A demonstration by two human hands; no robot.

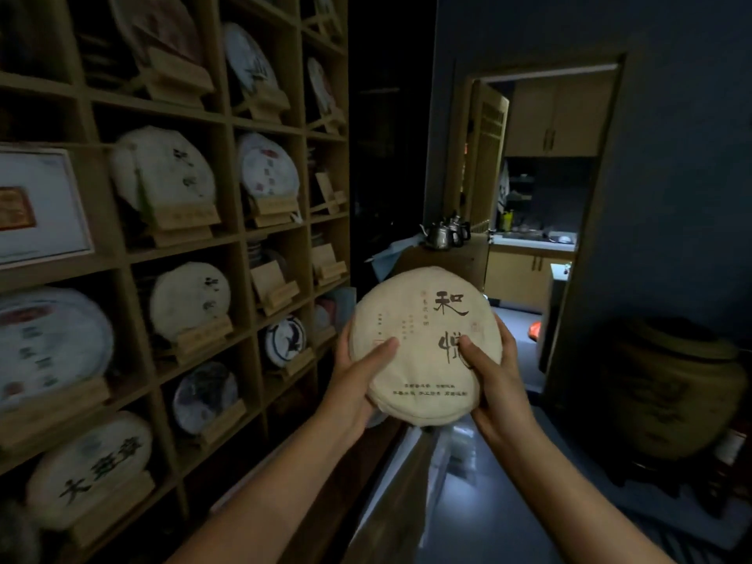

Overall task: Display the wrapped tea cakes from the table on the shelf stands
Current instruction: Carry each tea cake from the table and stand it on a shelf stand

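Here the left hand [358, 372] and right hand [494, 378] clasp the wrapped tea cake [423, 343] by its rim, thumbs on its face, out in front of the shelf [228, 116], so it should go upright, label outward, onto what seems an empty stand [272, 284].

wrapped tea cake [423, 343] between both hands, beside shelf [228, 242]

shelf [228, 238] left, cakes on stands; held tea cake [425, 346] centre; doorway [541, 189] behind; jar [671, 388] right.
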